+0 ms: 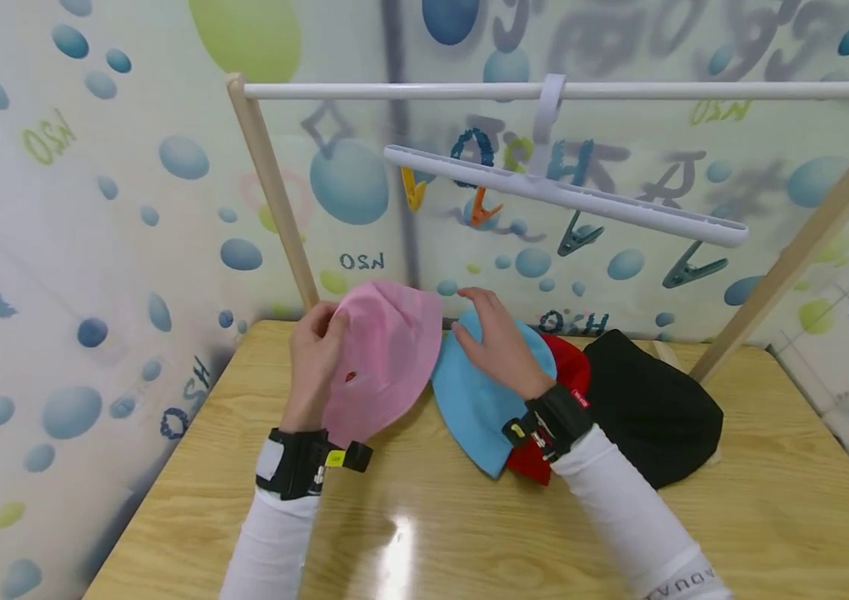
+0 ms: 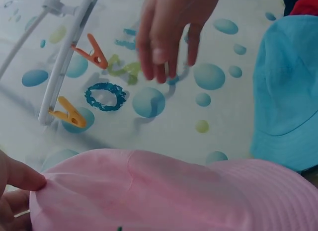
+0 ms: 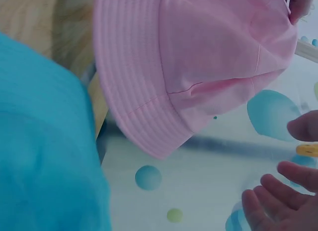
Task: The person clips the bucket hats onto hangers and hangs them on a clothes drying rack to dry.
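I pinch the pink bucket hat (image 1: 390, 350) at its crown with my left fingers (image 1: 317, 318), so it hangs tipped sideways over the counter (image 1: 469, 533), just left of the blue hat (image 1: 465, 396). Its brim, ringed with rows of stitching, faces right. The soft crown is creased on one side and bears a small red mark.
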### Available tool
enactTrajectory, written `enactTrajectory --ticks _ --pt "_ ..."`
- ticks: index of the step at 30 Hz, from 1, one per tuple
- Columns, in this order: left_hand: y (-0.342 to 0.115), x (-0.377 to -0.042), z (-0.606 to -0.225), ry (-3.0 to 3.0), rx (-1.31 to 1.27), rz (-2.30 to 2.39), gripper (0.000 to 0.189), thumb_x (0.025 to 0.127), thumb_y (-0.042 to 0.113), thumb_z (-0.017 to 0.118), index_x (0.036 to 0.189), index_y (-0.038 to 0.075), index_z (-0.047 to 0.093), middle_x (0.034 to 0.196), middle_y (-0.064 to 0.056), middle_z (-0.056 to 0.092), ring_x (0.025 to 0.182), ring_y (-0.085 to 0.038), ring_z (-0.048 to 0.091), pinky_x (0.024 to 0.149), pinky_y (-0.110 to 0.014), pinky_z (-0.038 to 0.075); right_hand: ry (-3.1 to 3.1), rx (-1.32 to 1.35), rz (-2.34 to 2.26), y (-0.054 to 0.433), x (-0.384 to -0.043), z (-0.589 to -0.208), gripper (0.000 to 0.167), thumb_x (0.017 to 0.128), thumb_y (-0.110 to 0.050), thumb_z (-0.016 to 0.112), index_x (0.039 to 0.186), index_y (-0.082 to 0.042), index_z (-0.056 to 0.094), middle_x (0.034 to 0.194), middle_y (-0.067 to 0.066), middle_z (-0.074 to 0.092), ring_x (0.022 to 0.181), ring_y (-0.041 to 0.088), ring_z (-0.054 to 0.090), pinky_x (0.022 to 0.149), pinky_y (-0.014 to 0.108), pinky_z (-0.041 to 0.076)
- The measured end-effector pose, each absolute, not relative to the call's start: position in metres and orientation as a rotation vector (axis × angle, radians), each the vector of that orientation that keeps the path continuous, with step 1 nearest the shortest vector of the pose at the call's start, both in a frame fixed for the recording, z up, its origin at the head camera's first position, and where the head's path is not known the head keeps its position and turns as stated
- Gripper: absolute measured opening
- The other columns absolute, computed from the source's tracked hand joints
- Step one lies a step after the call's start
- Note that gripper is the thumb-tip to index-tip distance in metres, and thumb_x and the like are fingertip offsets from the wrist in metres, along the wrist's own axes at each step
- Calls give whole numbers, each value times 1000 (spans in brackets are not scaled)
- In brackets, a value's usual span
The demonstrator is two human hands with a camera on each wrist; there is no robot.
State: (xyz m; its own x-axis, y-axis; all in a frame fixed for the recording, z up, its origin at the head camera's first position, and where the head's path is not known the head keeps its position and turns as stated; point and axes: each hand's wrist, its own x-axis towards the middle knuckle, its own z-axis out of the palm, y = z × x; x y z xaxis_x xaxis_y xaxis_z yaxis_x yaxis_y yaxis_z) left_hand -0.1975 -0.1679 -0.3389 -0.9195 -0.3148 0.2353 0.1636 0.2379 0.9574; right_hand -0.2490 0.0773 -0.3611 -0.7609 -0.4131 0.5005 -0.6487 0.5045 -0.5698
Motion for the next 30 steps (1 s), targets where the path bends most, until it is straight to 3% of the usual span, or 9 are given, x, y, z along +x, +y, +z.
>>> enactTrajectory --ticks 10,18,21,26,30 --pt "-166 -196 -328 -2162 66 -1673 25 100 16 51 111 -2 65 101 -16 59 86 -20 49 71 -26 41 -2466 884 1340 50 -286 -310 57 96 -12 54 145 6 30 144 22 36 132 32 35 101 42 37" --pt "-162 -195 -317 -2219 -24 -1609 24 100 15 52 111 0 66 98 -16 61 83 -22 50 67 -25 42 -2470 789 1630 37 -314 -278 68 100 -16 50 153 -5 9 157 13 17 142 22 20 110 37 28" --pt "-159 -193 -312 -2249 -63 -1562 24 100 16 52 112 1 66 94 -15 61 80 -22 52 62 -25 42 -2373 790 1738 33 -322 -269 59 102 -13 47 151 -5 16 156 10 20 142 17 21 110 30 26" --pt "-157 -194 -309 -2300 -73 -1511 22 100 18 53 111 5 67 85 -13 58 72 -23 53 55 -25 42 -2143 769 1956 25 -328 -259 39 103 -8 43 140 -1 34 147 12 38 135 16 35 104 23 33" --pt "-156 -196 -309 -2338 -77 -1493 23 100 19 52 110 5 67 80 -12 57 68 -23 52 53 -26 41 -2082 710 2032 21 -327 -256 35 103 -10 44 137 -2 39 143 9 44 131 13 40 101 20 35"
